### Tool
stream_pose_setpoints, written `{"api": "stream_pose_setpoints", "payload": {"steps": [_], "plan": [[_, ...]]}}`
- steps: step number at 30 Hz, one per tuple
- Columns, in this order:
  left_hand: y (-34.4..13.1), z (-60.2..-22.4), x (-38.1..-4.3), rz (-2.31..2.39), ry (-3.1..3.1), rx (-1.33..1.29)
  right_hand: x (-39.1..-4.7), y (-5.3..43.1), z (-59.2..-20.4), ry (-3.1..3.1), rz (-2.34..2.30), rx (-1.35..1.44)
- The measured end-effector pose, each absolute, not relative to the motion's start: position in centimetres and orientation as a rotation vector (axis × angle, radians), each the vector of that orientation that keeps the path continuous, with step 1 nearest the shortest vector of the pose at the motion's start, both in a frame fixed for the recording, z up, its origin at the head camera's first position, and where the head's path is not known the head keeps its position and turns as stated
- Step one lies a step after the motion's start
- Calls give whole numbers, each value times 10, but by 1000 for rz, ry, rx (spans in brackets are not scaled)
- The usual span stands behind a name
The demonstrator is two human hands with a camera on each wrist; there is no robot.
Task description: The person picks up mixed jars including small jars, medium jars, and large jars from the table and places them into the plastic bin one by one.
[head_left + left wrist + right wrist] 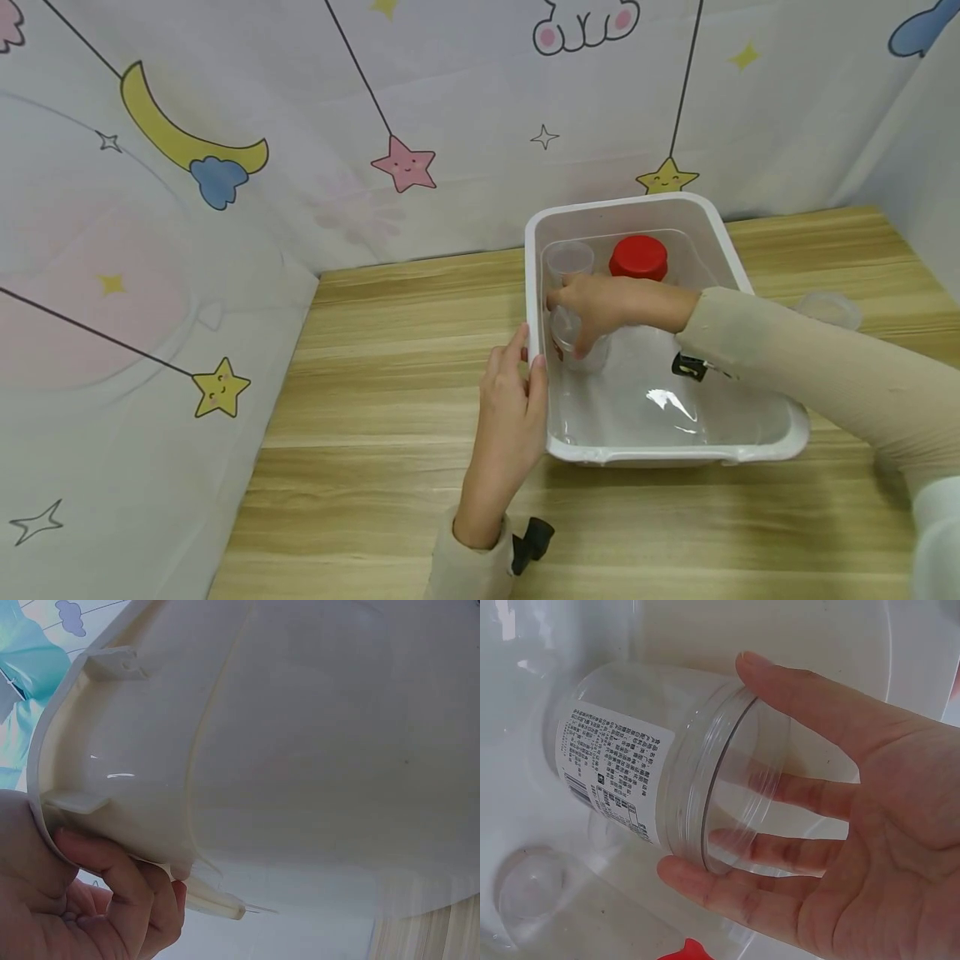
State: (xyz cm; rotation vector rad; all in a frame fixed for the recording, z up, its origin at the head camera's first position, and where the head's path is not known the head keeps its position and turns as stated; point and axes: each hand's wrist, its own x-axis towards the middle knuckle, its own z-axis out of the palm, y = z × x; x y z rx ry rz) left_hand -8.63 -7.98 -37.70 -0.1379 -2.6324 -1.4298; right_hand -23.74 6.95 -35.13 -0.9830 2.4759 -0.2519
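Observation:
A white plastic basin (675, 454) stands on the wooden table. My left hand (510, 408) grips its left rim; in the left wrist view, the fingers (124, 881) curl under the edge. Inside the basin, my right hand (600, 304) holds a clear plastic jar (682, 697) near its mouth, thumb on one side and fingers on the other. The jar is lidless and bears a white printed label (615, 769). Behind that hand are another clear container (570, 252) and a red lid (639, 257); the hand and forearm partly hide what is beneath them.
A clear round lid (828, 310) lies on the table (375, 417) right of the basin, partly behind the right sleeve (810, 358). A white printed cloth (465, 100) hangs behind the table and along its left side.

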Motion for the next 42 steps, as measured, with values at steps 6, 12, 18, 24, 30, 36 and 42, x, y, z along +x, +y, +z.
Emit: {"api": "stream_pose_setpoints", "payload": {"steps": [6,12,18,24,30,36,42], "plan": [[-80,-377,-86,-1440,-2638,-132,-237,70,-354,2482,-241,-987],[-80,-377,-86,-1444,-2641,-124,-237,70,-357,2484,-250,-1004],[-80,-377,-86,-1441,-2636,-128,-237,70,-358,2496,-239,-1013],[-81,-376,-86,-1449,-2637,-132,-235,69,-358,2501,-238,-1013],[-81,-376,-86,-1443,-2644,-128,-234,69,-359,2503,-239,-1010],[-81,-377,-86,-1444,-2641,-133,-233,69,-360,2506,-238,-1022],[-81,-377,-86,-1449,-2641,-136,-231,69,-361,2506,-208,-1017]]}}
